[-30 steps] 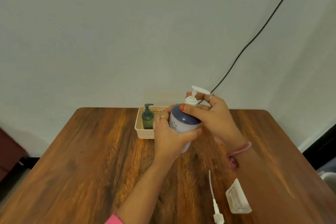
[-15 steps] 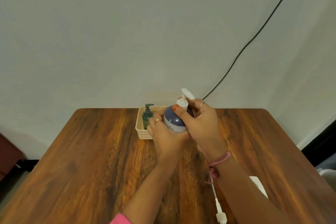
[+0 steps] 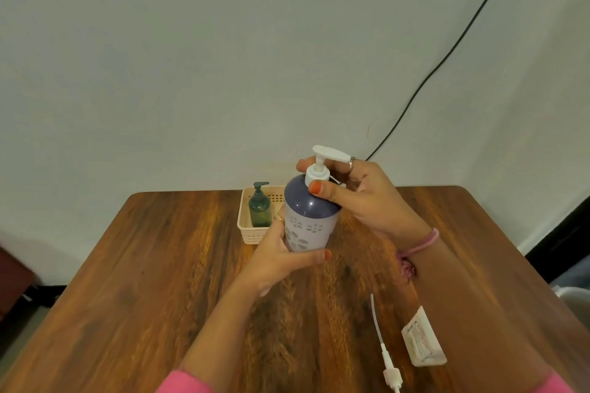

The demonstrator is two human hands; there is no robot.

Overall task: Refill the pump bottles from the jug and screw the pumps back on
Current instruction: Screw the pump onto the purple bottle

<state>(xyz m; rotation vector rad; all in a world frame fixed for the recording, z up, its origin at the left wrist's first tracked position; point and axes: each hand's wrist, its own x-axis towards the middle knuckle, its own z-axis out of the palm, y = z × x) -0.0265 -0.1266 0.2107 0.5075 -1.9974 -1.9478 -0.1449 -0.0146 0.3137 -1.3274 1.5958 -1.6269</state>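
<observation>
Both hands hold one bottle above the wooden table (image 3: 159,265). Left hand (image 3: 277,262) wraps the lower body of the lavender pump bottle (image 3: 308,220), hiding its base. Right hand (image 3: 367,198) pinches the white pump (image 3: 322,163) at its collar, thumb in front; the fingers behind are partly hidden. Whether the collar is fully seated cannot be told. Just behind sits a cream basket (image 3: 252,233) with a green pump bottle (image 3: 260,209) inside. Near the right forearm lie a loose pump tube (image 3: 383,344), cut off by the bottom edge, and a small packet (image 3: 421,340) with unreadable print.
</observation>
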